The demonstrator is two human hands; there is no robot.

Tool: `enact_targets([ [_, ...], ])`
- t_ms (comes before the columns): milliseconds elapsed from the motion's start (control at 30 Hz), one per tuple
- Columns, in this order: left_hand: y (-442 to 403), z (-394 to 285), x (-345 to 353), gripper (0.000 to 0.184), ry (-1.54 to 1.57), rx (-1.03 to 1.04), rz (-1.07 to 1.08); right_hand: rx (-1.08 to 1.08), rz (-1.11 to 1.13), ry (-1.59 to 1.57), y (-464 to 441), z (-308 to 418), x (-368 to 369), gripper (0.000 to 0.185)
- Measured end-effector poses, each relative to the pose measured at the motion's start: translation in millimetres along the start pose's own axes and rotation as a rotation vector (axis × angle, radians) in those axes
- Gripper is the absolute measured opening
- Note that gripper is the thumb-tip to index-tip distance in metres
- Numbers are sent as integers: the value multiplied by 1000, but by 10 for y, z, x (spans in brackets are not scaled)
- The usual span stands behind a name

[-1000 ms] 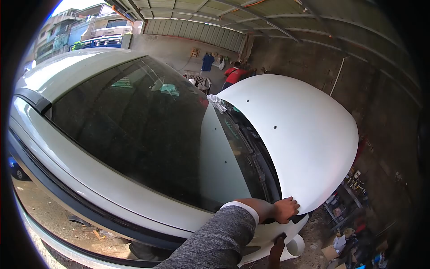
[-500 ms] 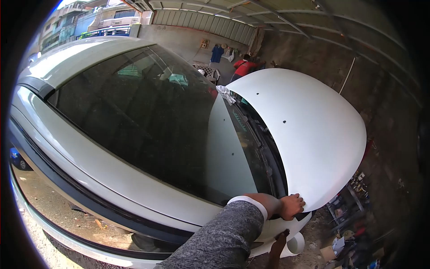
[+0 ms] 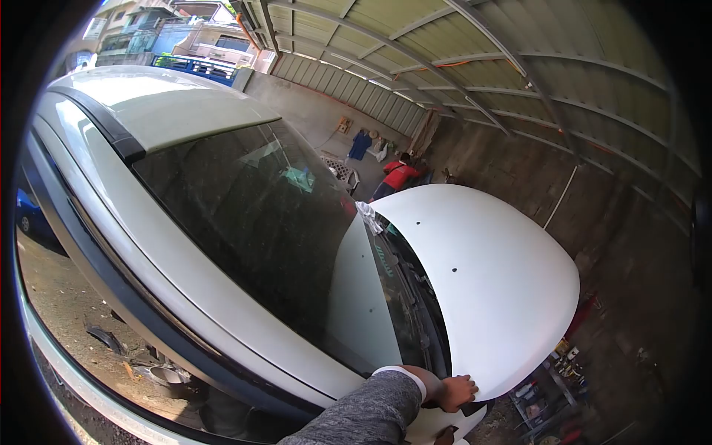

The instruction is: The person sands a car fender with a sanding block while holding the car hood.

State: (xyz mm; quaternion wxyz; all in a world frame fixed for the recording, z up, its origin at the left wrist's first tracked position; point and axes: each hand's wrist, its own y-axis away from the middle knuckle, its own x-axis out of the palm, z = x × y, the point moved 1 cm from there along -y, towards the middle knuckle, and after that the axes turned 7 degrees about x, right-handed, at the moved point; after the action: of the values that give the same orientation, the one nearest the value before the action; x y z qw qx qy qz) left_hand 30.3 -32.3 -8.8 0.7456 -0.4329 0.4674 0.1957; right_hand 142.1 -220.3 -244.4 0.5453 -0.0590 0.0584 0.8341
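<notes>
Where the near rear corner of the raised white hood [image 3: 512, 297] is covered by the left hand [image 3: 454, 393], the fingers are bent over its edge; how hard it is clenched cannot be told. Only a sliver of the right hand [image 3: 445, 437] is shown, lower down by the white fender [image 3: 419, 423], so its grip cannot be judged. The panel would probably be steadied best with even pressure at the edge, fingertips kept out of the gap beneath and the paint left unrubbed. Clearance would have to be watched at the windshield [image 3: 245, 208] and the wipers [image 3: 417, 326] just beside the hood's rear edge. A white cloth [image 3: 368, 215] is bunched at the far corner, where it could be pinched. Past the front, a cluttered rack [image 3: 549, 393] is passed closely by the hood's outline. Farther off, a person in red [image 3: 399, 176] is seen bent near a lattice-backed chair [image 3: 341, 169].
</notes>
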Motion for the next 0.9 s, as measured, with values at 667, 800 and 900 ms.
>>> enact_targets([
  [667,-30,23,60,34,8,-2,1,-32,14,-6,905,623,301,33],
  [800,-9,-3,49,36,-4,-3,-55,-46,75,-40,280,-146,233,41],
  [900,-4,7,-11,38,13,-18,33,0,58,-62,526,-163,107,40],
])
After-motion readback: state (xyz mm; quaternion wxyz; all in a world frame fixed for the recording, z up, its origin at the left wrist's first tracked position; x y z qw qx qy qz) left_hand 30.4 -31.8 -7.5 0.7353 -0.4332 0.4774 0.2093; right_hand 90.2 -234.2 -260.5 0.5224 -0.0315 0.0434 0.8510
